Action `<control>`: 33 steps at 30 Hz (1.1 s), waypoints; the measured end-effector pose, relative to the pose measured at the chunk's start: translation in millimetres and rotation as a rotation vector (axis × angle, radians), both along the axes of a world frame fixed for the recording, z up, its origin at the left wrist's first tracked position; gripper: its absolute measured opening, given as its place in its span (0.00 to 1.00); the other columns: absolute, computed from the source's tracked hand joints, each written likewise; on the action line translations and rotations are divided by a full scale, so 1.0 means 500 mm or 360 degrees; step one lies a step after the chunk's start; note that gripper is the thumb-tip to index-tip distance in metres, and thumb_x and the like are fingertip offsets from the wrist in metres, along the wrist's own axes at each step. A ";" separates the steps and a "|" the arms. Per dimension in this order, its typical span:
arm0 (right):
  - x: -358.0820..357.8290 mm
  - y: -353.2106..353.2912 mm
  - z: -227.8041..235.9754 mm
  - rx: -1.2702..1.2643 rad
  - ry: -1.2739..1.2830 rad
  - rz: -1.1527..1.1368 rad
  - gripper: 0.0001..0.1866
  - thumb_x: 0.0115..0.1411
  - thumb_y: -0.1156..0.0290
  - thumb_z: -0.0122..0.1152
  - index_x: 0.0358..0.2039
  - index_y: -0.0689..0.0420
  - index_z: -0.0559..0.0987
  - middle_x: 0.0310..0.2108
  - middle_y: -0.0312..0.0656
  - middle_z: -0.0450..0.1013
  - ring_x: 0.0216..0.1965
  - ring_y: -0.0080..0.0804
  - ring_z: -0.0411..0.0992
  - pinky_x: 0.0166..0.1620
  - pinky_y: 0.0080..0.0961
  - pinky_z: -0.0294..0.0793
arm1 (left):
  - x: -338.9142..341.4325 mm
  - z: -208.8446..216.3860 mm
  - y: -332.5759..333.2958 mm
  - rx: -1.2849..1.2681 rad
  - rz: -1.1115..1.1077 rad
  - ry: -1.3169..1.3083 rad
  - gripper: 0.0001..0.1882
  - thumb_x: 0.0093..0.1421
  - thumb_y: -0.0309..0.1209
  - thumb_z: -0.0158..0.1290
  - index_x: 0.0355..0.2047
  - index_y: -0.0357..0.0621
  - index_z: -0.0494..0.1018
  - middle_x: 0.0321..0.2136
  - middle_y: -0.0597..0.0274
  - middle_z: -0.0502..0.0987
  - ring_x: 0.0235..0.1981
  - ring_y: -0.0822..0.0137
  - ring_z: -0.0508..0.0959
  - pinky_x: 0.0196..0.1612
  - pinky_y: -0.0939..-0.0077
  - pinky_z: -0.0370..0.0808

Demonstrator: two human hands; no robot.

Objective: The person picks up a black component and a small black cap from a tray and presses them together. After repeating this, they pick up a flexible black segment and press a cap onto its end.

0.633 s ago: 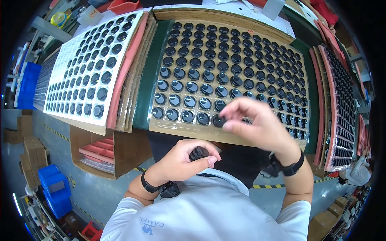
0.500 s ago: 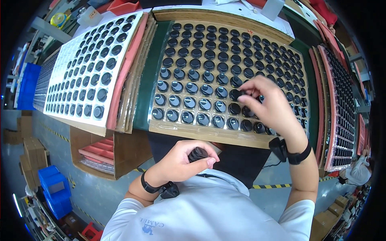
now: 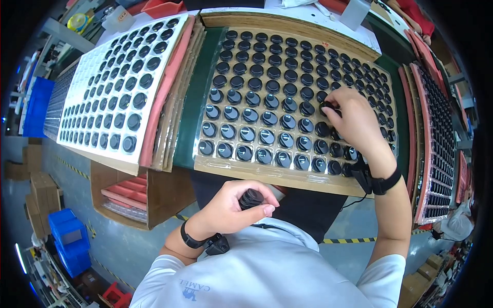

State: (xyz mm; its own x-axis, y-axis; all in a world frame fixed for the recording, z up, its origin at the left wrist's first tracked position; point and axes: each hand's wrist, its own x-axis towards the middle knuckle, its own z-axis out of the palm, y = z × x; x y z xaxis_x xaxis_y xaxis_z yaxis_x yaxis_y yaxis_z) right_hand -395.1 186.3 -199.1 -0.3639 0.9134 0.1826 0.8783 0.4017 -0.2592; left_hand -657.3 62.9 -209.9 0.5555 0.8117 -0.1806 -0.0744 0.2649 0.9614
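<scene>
A clear tray (image 3: 246, 165) filled with rows of black round lens-like caps (image 3: 266, 136) lies in front of me. Over its right half reaches my right hand (image 3: 354, 118); thumb and forefinger pinch a black round cap (image 3: 328, 106) at one of the places. Whether that cap is seated or lifted, I cannot tell. Close to my body, below the tray's near edge, my left hand (image 3: 231, 205) curls round a short stack of black round caps (image 3: 251, 198). The right palm and wrist cover part of the tray's right-hand rows.
A white tray (image 3: 69, 134) of similar black parts sits on a pile of pink and brown trays at left. Another loaded tray (image 3: 436, 154) leans at right. Beneath the left pile is a cardboard box (image 3: 159, 200). A wooden bar (image 3: 287, 26) edges the far side.
My right hand has moved rightward and slightly away from me across the tray, from one cap place to another. The left hand keeps its grip and place. The view has shifted a little.
</scene>
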 end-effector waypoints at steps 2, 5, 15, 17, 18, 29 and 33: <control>-0.005 -0.017 0.026 0.0088 0.0011 0.0014 0.08 0.48 0.75 0.61 0.30 0.63 0.74 0.28 0.45 0.70 0.34 0.43 0.70 0.39 0.32 0.69 | 0.000 -0.003 -0.002 -0.0056 0.0058 -0.0041 0.06 0.52 0.22 0.52 0.31 0.33 0.74 0.26 0.58 0.76 0.27 0.74 0.75 0.34 0.81 0.71; -0.042 -0.076 0.072 0.0035 0.0412 0.0373 0.11 0.45 0.77 0.62 0.31 0.61 0.74 0.30 0.44 0.70 0.33 0.42 0.68 0.37 0.32 0.67 | 0.001 -0.004 -0.002 -0.0169 0.0170 -0.0124 0.08 0.52 0.23 0.54 0.33 0.33 0.73 0.25 0.58 0.76 0.27 0.74 0.75 0.34 0.82 0.71; -0.112 -0.211 0.029 -0.0007 0.0902 0.0816 0.17 0.42 0.76 0.65 0.36 0.57 0.75 0.32 0.41 0.70 0.30 0.37 0.68 0.34 0.29 0.67 | 0.007 -0.027 -0.001 -0.0122 0.0287 -0.0369 0.17 0.49 0.25 0.61 0.39 0.36 0.71 0.34 0.62 0.75 0.29 0.79 0.71 0.32 0.86 0.69; -0.121 -0.224 0.016 -0.0091 0.1048 0.0692 0.16 0.43 0.75 0.65 0.36 0.58 0.75 0.32 0.42 0.70 0.30 0.36 0.68 0.34 0.28 0.67 | 0.012 -0.031 -0.001 0.0084 0.0337 -0.0336 0.18 0.48 0.25 0.61 0.40 0.36 0.71 0.35 0.61 0.74 0.29 0.79 0.71 0.31 0.86 0.69; -0.127 -0.231 0.011 -0.0176 0.1184 0.0568 0.16 0.44 0.75 0.65 0.36 0.59 0.75 0.32 0.43 0.70 0.30 0.35 0.68 0.35 0.28 0.67 | 0.013 -0.031 -0.002 0.0168 0.0370 -0.0313 0.19 0.47 0.24 0.62 0.40 0.36 0.71 0.37 0.60 0.74 0.28 0.79 0.71 0.31 0.86 0.69; -0.119 -0.236 -0.001 -0.0967 0.2202 0.0304 0.15 0.53 0.69 0.60 0.39 0.63 0.72 0.30 0.41 0.68 0.31 0.28 0.65 0.38 0.24 0.65 | 0.014 -0.008 -0.005 0.0462 0.0372 -0.0323 0.19 0.47 0.20 0.60 0.41 0.35 0.70 0.40 0.54 0.72 0.27 0.78 0.71 0.27 0.86 0.68; -0.120 -0.240 -0.012 -0.1715 0.3113 0.0008 0.17 0.58 0.64 0.56 0.41 0.63 0.70 0.30 0.40 0.68 0.31 0.27 0.64 0.37 0.22 0.63 | 0.018 -0.003 -0.003 0.0493 0.0430 -0.0297 0.19 0.45 0.24 0.62 0.38 0.37 0.69 0.38 0.50 0.72 0.39 0.65 0.74 0.41 0.76 0.72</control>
